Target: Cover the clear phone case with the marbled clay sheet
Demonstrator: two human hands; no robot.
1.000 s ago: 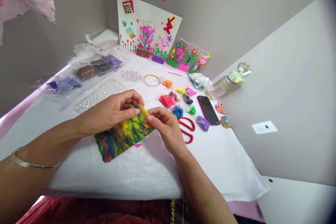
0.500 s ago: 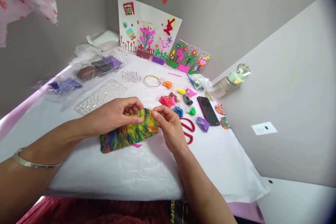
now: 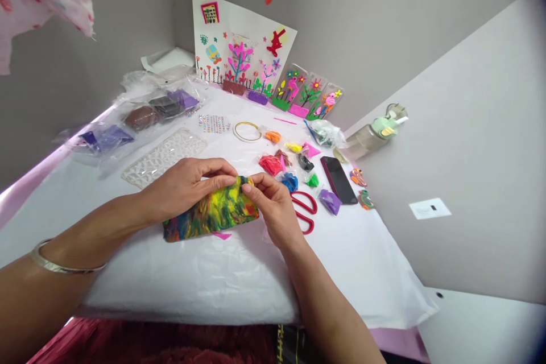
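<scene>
A flat rectangular slab of marbled clay (image 3: 217, 210), swirled in yellow, green, blue and orange, is held tilted above the front of the table. It has the size and rounded corners of a phone case. My left hand (image 3: 191, 182) reaches over its upper edge, with thumb and fingers closed on that edge. At the upper right corner, my right hand (image 3: 273, 202) pinches the rim between thumb and forefinger. The two sets of fingertips are close together. A small pink scrap (image 3: 222, 235) shows below the slab. Red-handled scissors (image 3: 313, 205) lie beside my right hand, partly hidden by it.
Several bagged clay lumps, such as a red one (image 3: 271, 165) and a purple one (image 3: 330, 202), lie beyond my right hand near a phone (image 3: 339, 180). Behind my left hand is a clear textured sheet (image 3: 164, 156). A bottle (image 3: 371, 133) stands at the right wall.
My left hand has slid slightly right along the slab's upper edge, its thumb moving up towards that edge. The right thumb has shifted a little left, and the slab's lower left corner has risen slightly.
</scene>
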